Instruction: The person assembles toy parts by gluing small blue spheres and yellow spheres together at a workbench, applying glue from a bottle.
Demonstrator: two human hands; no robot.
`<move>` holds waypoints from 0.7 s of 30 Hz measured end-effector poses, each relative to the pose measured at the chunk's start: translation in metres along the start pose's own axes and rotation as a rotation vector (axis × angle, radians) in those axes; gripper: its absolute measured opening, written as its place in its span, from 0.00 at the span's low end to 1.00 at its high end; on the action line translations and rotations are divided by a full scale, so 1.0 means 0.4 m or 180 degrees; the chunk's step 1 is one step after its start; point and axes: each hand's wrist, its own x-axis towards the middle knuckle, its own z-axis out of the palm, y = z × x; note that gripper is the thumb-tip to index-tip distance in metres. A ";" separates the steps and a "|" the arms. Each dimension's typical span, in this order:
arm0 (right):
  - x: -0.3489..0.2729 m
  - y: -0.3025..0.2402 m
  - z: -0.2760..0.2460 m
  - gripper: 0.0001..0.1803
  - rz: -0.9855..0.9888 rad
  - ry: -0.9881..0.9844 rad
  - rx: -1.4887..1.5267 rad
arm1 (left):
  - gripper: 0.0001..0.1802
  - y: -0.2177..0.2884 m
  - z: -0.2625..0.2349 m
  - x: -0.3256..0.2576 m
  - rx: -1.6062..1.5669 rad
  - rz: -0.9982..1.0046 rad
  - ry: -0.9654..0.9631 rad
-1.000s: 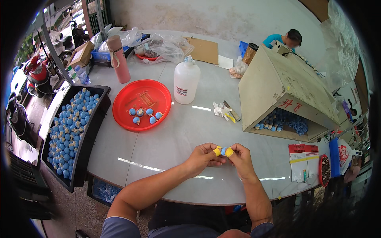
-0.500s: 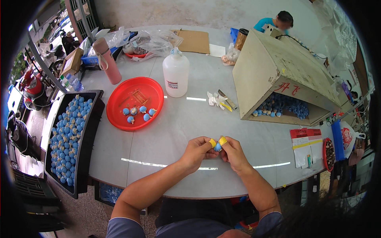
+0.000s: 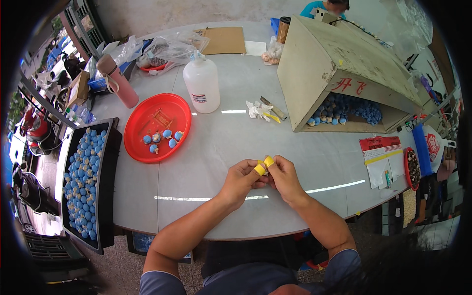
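Over the near middle of the table, my left hand [image 3: 239, 183] and my right hand [image 3: 287, 182] meet, fingers closed around one small ball. Yellow tape wraps both thumbs, which press together on top. Of the ball only a pale bit [image 3: 266, 172] shows between the thumbs; its blue side is hidden by my fingers. Ahead and to the left lies a round red tray [image 3: 129, 129] holding several small blue balls [image 3: 172, 143] with pale, ragged patches. Farther left, a long black bin [image 3: 109, 184] is heaped with many similar blue balls [image 3: 84, 179].
A white plastic bottle [image 3: 202, 86] and a pink flask [image 3: 120, 86] stand behind the tray. Crumpled tissue [image 3: 256, 109] lies beside a flat strip. At right stands a large beige metal box [image 3: 354, 54] with blue balls inside, near red-and-white papers [image 3: 381, 157]. Another person [image 3: 319, 7] sits behind it.
My hands have shifted slightly, and the thumbs now cover the blue side that showed half a second ago. The whole view has tilted a little.
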 end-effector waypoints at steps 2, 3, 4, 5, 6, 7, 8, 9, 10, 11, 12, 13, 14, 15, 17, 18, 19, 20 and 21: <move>-0.008 -0.009 0.005 0.15 0.0067 0.0034 0.0078 | 0.17 0.007 0.009 -0.003 0.0010 -0.0058 0.0105; -0.011 -0.013 0.007 0.15 0.0127 0.0079 0.0135 | 0.17 0.007 0.013 -0.003 0.0007 -0.0107 0.0191; -0.012 -0.016 0.008 0.15 0.0138 0.0054 0.0153 | 0.17 0.005 0.013 -0.001 0.0014 -0.0110 0.0223; -0.013 -0.019 0.010 0.14 0.0169 0.0130 0.0181 | 0.17 0.004 0.012 -0.002 0.0047 -0.0134 0.0171; -0.014 -0.024 0.011 0.14 0.0201 0.0205 0.0208 | 0.17 0.003 0.010 -0.002 0.0080 -0.0157 0.0120; -0.017 -0.034 0.011 0.15 0.0235 0.0137 0.0168 | 0.17 0.004 0.010 -0.003 0.0087 -0.0154 0.0167; -0.020 -0.050 0.013 0.15 0.0247 0.0105 0.0183 | 0.17 0.004 0.010 -0.002 0.0085 -0.0106 0.0148; -0.023 -0.067 0.016 0.15 0.0353 0.0067 0.0145 | 0.16 0.003 0.010 -0.003 0.0084 -0.0057 0.0128; -0.023 -0.073 0.018 0.16 0.0458 0.0028 0.0106 | 0.16 -0.002 0.008 -0.003 0.0088 -0.0057 0.0163; -0.023 -0.067 0.016 0.16 0.0462 0.0011 0.0115 | 0.16 -0.007 0.007 -0.001 0.0079 -0.0009 0.0132; -0.023 -0.058 0.013 0.15 0.0371 0.0022 0.0085 | 0.15 -0.011 0.007 0.000 0.0068 0.0039 0.0099; -0.021 -0.047 0.014 0.15 0.0279 0.0035 0.0054 | 0.15 -0.012 0.009 -0.001 0.0071 0.0040 0.0114; -0.016 -0.033 0.014 0.15 0.0296 0.0040 0.0056 | 0.15 -0.015 0.013 0.003 0.0063 0.0068 0.0125; -0.011 -0.016 0.015 0.15 0.0062 0.0082 0.0049 | 0.14 -0.018 0.015 0.006 0.0055 0.0096 0.0133; -0.010 -0.006 0.020 0.15 -0.0164 0.0123 0.0041 | 0.14 -0.025 0.010 0.009 0.0035 0.0109 0.0142; -0.011 -0.006 0.025 0.16 -0.0192 0.0190 -0.0046 | 0.13 -0.027 0.008 0.009 0.0021 0.0140 0.0153; -0.011 -0.006 0.029 0.16 -0.0219 0.0258 -0.0134 | 0.13 -0.029 0.007 0.009 0.0017 0.0131 0.0155; -0.012 -0.007 0.030 0.16 -0.0210 0.0265 -0.0141 | 0.13 -0.030 0.008 0.009 -0.0003 0.0154 0.0150; -0.013 -0.009 0.031 0.16 -0.0243 0.0272 -0.0156 | 0.13 -0.032 0.009 0.009 -0.0023 0.0176 0.0145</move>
